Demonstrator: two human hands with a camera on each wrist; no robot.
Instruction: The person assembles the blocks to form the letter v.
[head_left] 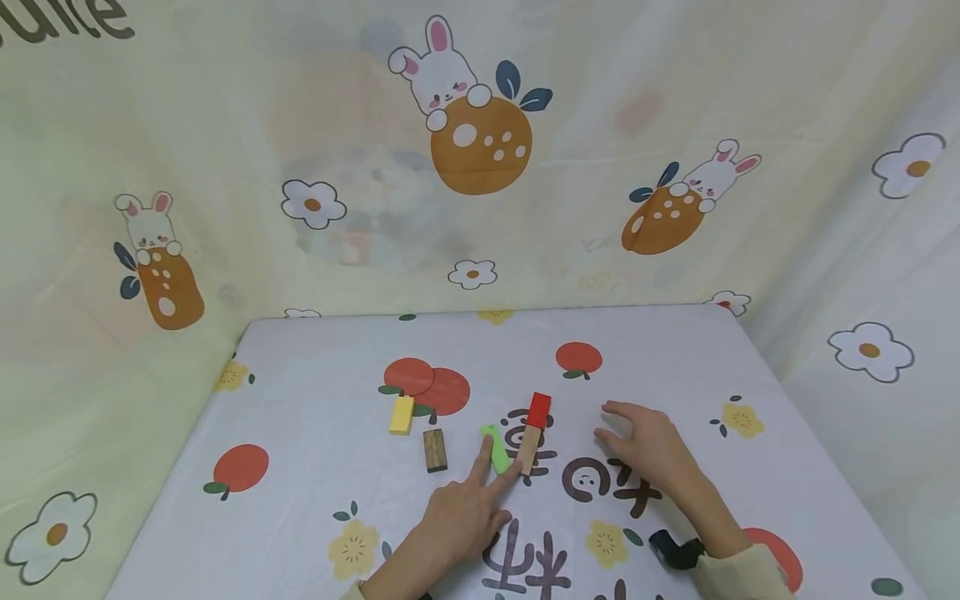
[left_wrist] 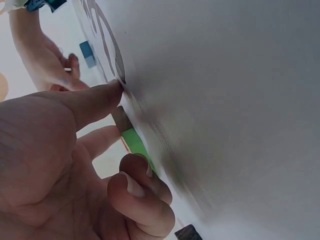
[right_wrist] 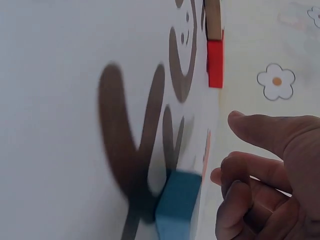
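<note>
My left hand is low over the table with two fingers stretched forward. One fingertip lies on the green block; the other reaches the near end of the light wooden block. A red block sits end to end with that wooden one, at its far end. In the left wrist view, other fingers of this hand are curled in beside the green block. To the right, my right hand hovers with fingers spread loosely and nothing in them. A blue block near it appears in the right wrist view, hidden from the head view.
Left of the green block stand a dark wood-grain block and a yellow block. The table has a printed white cover with fruit, flowers and lettering. A patterned curtain rises behind its far edge.
</note>
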